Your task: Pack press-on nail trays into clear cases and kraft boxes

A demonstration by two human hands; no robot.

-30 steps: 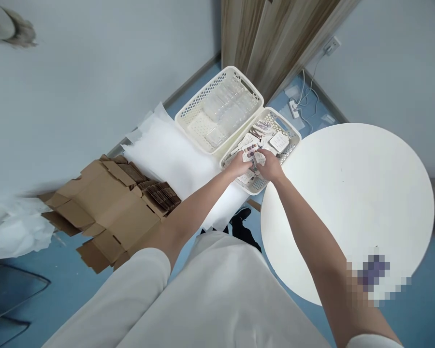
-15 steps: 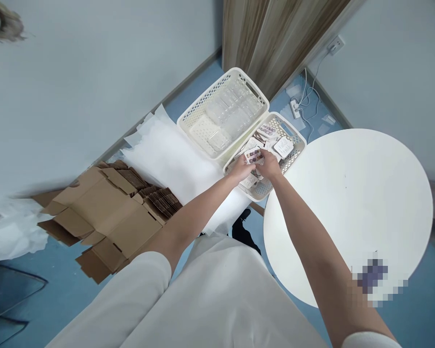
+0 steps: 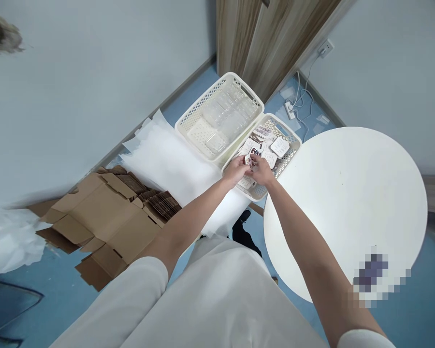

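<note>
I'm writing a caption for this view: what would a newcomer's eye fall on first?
Probably the round white table, large on the picture's right. Next, the left hand and right hand, close together near the centre over a white basket of printed cards; then the brown cardboard at left.

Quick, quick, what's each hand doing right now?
Left hand: closed on a small white printed card, over the cream perforated plastic basket of cards.
Right hand: at that card too; can't tell if its grip is closed.
</note>
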